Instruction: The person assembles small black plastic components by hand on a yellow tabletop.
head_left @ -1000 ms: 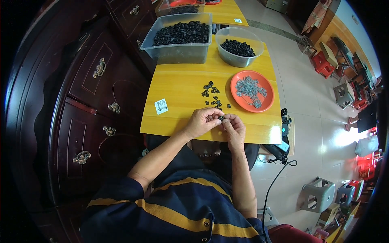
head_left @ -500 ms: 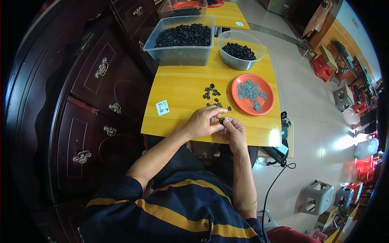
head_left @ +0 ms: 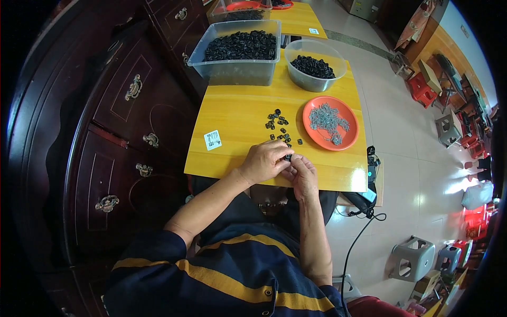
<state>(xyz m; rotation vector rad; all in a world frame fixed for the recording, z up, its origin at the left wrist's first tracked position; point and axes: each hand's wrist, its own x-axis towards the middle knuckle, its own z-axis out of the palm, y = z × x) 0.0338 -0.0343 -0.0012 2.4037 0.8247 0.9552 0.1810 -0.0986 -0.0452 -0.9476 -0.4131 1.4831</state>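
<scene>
Two hands meet at the near edge of the yellow desk [head_left: 237, 113], fingers curled in and pinched together on one small black part [head_left: 288, 157] held between them. The left hand [head_left: 263, 162] lies knuckles up with its fingertips closed on the part from the left; the right hand [head_left: 303, 174] comes in from the right, its thumb and forefinger pressed to the same piece, the two hands touching. Both forearms rise from the lower edge and converge, the left bent at the elbow in a dark sleeve with yellow stripes, the right running nearly straight up. Just beyond the fingertips a loose scatter of black parts [head_left: 278, 126] lies on the desk. Right of that scatter and beyond the right hand sits an orange plate [head_left: 317, 138] holding a heap of small grey metal pieces [head_left: 328, 119]. To the left of the left hand a white sticker [head_left: 213, 140] lies flat. Far beyond the hands stand a round clear bowl [head_left: 315, 79] and, left of it, a rectangular clear tub [head_left: 235, 71], both filled with the black parts. Left of the desk stands a dark wooden cabinet [head_left: 121, 116].
</scene>
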